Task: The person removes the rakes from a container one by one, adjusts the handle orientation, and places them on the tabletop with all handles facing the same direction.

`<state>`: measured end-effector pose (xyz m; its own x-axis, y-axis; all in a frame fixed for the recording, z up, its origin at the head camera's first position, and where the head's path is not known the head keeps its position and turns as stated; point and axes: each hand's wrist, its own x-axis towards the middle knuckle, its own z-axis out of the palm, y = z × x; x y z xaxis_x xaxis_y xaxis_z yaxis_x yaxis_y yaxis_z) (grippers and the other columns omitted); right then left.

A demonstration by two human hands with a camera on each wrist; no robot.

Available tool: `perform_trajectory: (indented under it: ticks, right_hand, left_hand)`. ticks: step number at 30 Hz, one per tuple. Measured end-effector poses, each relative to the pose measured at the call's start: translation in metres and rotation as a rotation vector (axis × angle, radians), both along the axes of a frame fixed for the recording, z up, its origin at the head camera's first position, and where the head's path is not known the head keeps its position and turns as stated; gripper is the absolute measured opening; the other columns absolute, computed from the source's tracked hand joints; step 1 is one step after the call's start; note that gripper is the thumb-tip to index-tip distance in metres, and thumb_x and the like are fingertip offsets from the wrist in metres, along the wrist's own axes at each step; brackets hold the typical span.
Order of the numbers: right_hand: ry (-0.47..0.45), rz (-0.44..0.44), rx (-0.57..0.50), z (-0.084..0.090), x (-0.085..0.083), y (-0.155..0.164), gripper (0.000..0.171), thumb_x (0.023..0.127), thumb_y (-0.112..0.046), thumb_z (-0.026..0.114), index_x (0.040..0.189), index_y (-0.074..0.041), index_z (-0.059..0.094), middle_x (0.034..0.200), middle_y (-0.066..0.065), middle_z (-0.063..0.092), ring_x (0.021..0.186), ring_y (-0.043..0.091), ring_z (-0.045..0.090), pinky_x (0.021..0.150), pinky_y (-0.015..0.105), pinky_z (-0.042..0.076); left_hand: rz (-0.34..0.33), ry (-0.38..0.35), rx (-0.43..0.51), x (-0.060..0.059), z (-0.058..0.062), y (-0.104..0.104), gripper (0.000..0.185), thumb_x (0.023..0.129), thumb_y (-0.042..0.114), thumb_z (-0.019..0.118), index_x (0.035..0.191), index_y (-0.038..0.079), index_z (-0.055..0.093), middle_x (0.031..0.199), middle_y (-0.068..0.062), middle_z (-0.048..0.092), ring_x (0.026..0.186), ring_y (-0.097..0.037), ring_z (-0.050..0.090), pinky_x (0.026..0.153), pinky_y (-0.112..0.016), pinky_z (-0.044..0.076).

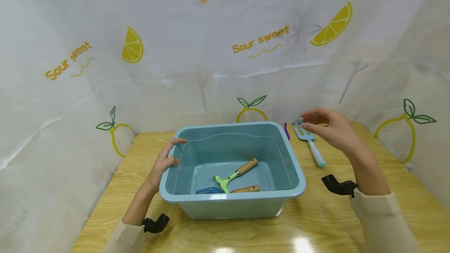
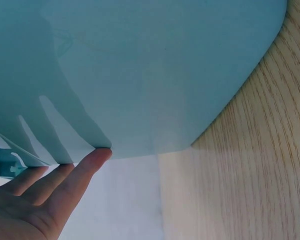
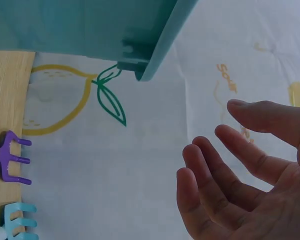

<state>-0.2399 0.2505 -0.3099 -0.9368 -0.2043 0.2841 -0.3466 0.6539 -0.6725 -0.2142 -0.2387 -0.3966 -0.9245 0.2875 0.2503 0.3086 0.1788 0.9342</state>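
A light blue plastic basin (image 1: 232,207) stands on the wooden table. My left hand (image 1: 163,163) grips its left rim, with fingertips over the edge and other fingers against the outer wall in the left wrist view. Inside lie a green garden hand tool (image 1: 225,182) with a wooden handle and a blue-headed tool (image 1: 209,190) with a wooden handle, partly hidden by the near rim. My right hand (image 1: 332,128) hovers to the right of the basin, fingers relaxed and holding nothing. Below it lies a light blue hand fork (image 1: 311,141).
A purple hand rake (image 3: 8,159) lies between the basin and the fork, mostly hidden by the basin in the head view. The wooden table (image 1: 197,237) ends at a white lemon-printed cloth (image 1: 197,69) behind and at both sides.
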Motion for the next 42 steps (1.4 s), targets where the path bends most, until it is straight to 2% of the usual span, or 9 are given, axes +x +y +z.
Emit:
perform_trajectory:
  ticks: [3, 6, 10, 17, 23, 31, 37, 42]
  right_hand:
    - [0.0, 0.027, 0.046, 0.01, 0.001, -0.009, 0.035, 0.1, -0.026, 0.067, 0.129, -0.008, 0.066, 0.126, 0.014, 0.069, 0.096, -0.01, 0.058, 0.081, 0.017, 0.049]
    - [0.002, 0.061, 0.108, 0.019, 0.002, -0.021, 0.033, 0.099, -0.028, 0.068, 0.128, -0.01, 0.067, 0.125, 0.011, 0.07, 0.103, 0.003, 0.063, 0.086, 0.022, 0.051]
    - [0.028, 0.132, 0.195, 0.029, 0.003, -0.037, 0.029, 0.098, -0.027, 0.069, 0.123, -0.011, 0.069, 0.121, 0.009, 0.072, 0.106, 0.022, 0.067, 0.089, 0.035, 0.055]
    - [0.045, 0.281, 0.292, 0.042, 0.003, -0.06, 0.023, 0.094, -0.019, 0.073, 0.116, -0.011, 0.071, 0.109, 0.003, 0.073, 0.095, 0.015, 0.067, 0.079, 0.033, 0.058]
    - [0.039, 0.378, 0.377, 0.054, 0.001, -0.077, 0.02, 0.093, -0.02, 0.075, 0.112, -0.017, 0.071, 0.108, -0.004, 0.073, 0.098, 0.012, 0.069, 0.085, 0.038, 0.057]
    - [-0.105, 0.538, 0.426, 0.068, -0.003, -0.101, 0.022, 0.094, -0.023, 0.073, 0.116, -0.02, 0.071, 0.112, -0.007, 0.072, 0.106, 0.012, 0.068, 0.091, 0.038, 0.057]
    - [-0.154, 0.649, 0.462, 0.072, -0.009, -0.12, 0.022, 0.096, -0.024, 0.072, 0.117, -0.018, 0.07, 0.115, -0.004, 0.071, 0.108, 0.014, 0.068, 0.096, 0.04, 0.055]
    - [-0.184, 0.752, 0.516, 0.072, -0.017, -0.133, 0.027, 0.096, -0.024, 0.071, 0.122, -0.015, 0.068, 0.119, 0.001, 0.07, 0.112, 0.017, 0.067, 0.099, 0.039, 0.054]
  left_hand:
    - [0.002, 0.003, 0.001, 0.0, 0.0, -0.001, 0.061, 0.085, 0.011, 0.041, 0.145, 0.006, 0.04, 0.159, -0.023, 0.026, 0.132, -0.056, 0.041, 0.085, -0.06, 0.054]
    - [0.009, 0.003, 0.0, 0.001, 0.0, -0.002, 0.06, 0.085, 0.012, 0.042, 0.145, 0.007, 0.041, 0.159, -0.023, 0.027, 0.13, -0.054, 0.042, 0.084, -0.057, 0.055]
    - [0.012, -0.008, 0.001, 0.001, 0.0, -0.002, 0.06, 0.085, 0.012, 0.042, 0.145, 0.008, 0.042, 0.159, -0.022, 0.027, 0.129, -0.054, 0.043, 0.084, -0.058, 0.055]
    - [0.009, -0.006, 0.002, 0.0, 0.0, -0.002, 0.06, 0.085, 0.012, 0.042, 0.145, 0.007, 0.042, 0.161, -0.022, 0.026, 0.133, -0.055, 0.041, 0.086, -0.059, 0.055]
    - [0.01, 0.001, 0.003, 0.0, 0.0, -0.002, 0.061, 0.085, 0.011, 0.042, 0.145, 0.006, 0.042, 0.161, -0.022, 0.026, 0.134, -0.054, 0.04, 0.087, -0.062, 0.053]
    - [0.007, 0.004, 0.008, -0.001, -0.001, -0.002, 0.061, 0.084, 0.011, 0.042, 0.145, 0.005, 0.042, 0.16, -0.022, 0.027, 0.135, -0.054, 0.039, 0.088, -0.063, 0.053]
    - [0.006, 0.006, 0.008, -0.001, -0.001, -0.002, 0.061, 0.084, 0.011, 0.042, 0.145, 0.005, 0.041, 0.159, -0.023, 0.028, 0.134, -0.055, 0.04, 0.088, -0.063, 0.053]
    - [0.005, 0.006, 0.008, -0.001, -0.001, -0.001, 0.062, 0.083, 0.011, 0.042, 0.145, 0.006, 0.042, 0.158, -0.022, 0.028, 0.133, -0.054, 0.041, 0.088, -0.061, 0.053]
